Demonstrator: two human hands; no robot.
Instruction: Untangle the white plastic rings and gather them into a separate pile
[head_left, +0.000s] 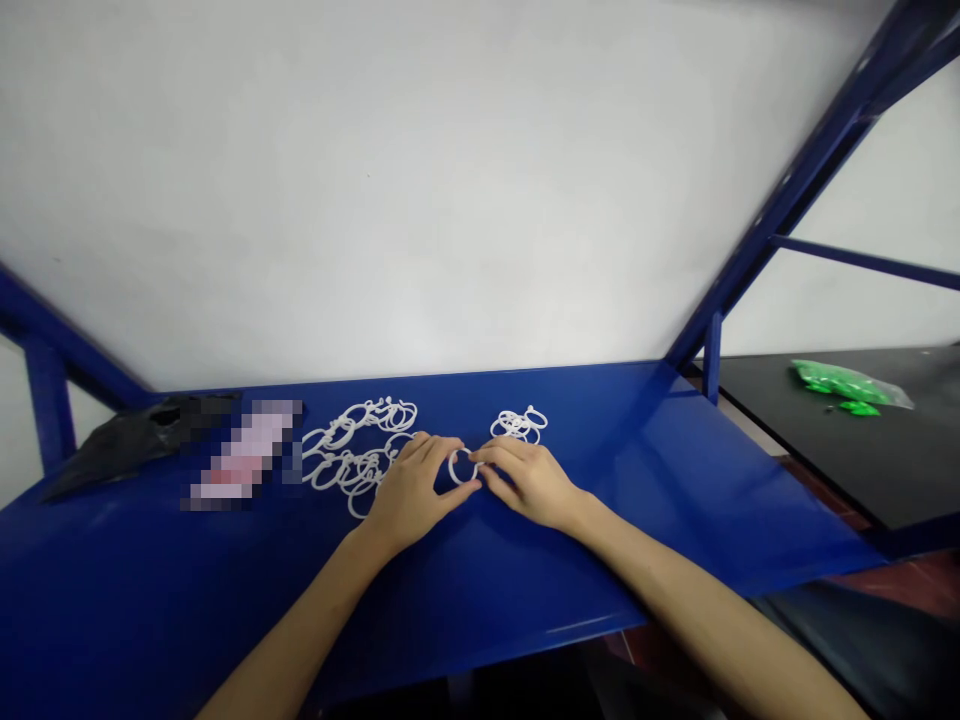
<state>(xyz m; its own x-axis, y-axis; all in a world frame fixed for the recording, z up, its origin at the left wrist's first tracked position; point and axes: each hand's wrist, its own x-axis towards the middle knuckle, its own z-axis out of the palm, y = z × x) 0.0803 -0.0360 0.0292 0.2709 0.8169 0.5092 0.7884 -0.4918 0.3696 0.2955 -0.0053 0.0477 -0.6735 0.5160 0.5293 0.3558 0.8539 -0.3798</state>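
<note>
Between my two hands is a white plastic shower curtain ring (452, 470), held just above the blue table (600, 560). My left hand (416, 485) grips its left side between thumb and fingers. On the opposite side, my right hand (531, 480) pinches the ring's edge. A spread of similar white rings (322, 472) lies to the left, partly hidden behind my left hand. Beyond my right hand sits a smaller pile of the same rings (517, 424).
A black plastic bag (124, 445) and a blurred-out pink and white item (247, 450) lie at the left. Blue metal posts (712, 345) rise at the table's sides. On a black table (795, 430) at right rests a clear bag of green pieces (844, 382).
</note>
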